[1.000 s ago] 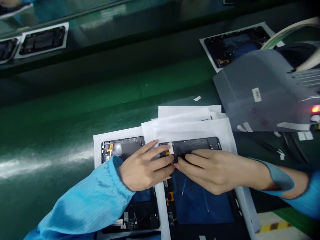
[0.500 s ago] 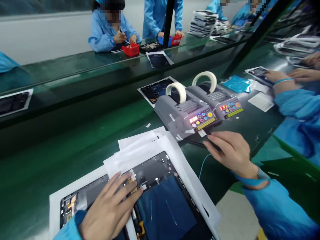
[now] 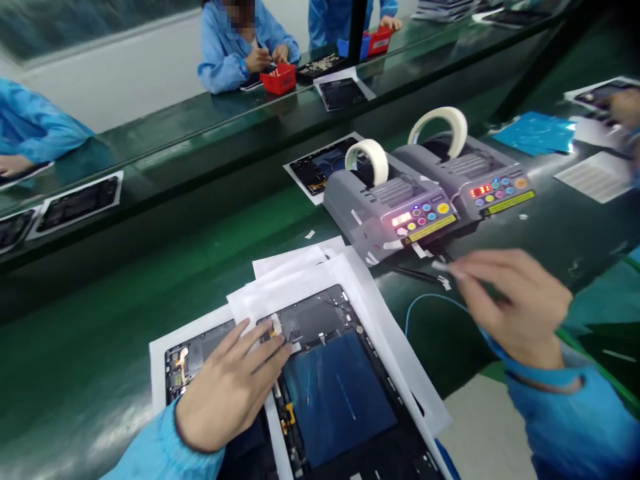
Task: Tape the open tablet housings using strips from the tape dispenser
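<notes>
My left hand [image 3: 235,383] lies with spread fingers on the upper left part of an opened tablet [image 3: 340,393], which rests on white sheets [image 3: 290,280]. Under my left wrist a second opened device [image 3: 200,353] is partly covered. My right hand [image 3: 515,300] pinches a small white piece of tape [image 3: 441,266] between thumb and forefinger, just in front of the nearer grey tape dispenser [image 3: 390,207]. Another strip [image 3: 420,251] sticks out at that dispenser's front. Dark tweezers [image 3: 417,273] lie on the table below it.
A second tape dispenser [image 3: 465,167] stands behind the first. Blue film [image 3: 537,132] and a white label sheet [image 3: 595,177] lie at the right, near another person's blurred hand [image 3: 626,107]. Across the bench, a person [image 3: 225,50] works beside a red bin [image 3: 279,79].
My right hand has drawn back from the dispenser with a piece of tape in its fingertips. My left hand stays on the tablet. The whole view has shifted.
</notes>
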The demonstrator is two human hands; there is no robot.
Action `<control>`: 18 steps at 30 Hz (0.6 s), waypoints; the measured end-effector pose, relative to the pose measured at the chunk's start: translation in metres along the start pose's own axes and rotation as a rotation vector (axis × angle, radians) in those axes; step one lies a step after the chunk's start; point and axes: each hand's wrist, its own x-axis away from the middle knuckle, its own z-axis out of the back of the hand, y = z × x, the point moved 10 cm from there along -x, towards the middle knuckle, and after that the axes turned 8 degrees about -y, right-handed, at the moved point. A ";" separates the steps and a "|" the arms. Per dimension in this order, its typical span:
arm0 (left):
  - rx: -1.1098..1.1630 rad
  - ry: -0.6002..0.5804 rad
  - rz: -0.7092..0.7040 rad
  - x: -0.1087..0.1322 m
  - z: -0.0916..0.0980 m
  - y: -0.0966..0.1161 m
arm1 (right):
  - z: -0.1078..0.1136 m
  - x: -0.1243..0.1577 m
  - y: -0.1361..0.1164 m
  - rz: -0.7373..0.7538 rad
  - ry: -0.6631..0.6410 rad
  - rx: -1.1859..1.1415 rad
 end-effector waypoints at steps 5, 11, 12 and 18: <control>0.000 0.059 0.054 -0.058 0.023 0.012 | -0.048 0.010 -0.067 0.144 -0.230 -0.117; 0.043 -0.136 0.179 -0.103 -0.033 0.015 | -0.056 -0.011 -0.103 0.232 -0.229 0.005; 0.051 -0.155 0.197 -0.105 -0.040 0.015 | -0.057 -0.012 -0.103 0.236 -0.244 0.003; 0.073 -0.189 0.224 -0.099 -0.045 0.013 | -0.063 -0.014 -0.102 0.213 -0.369 0.008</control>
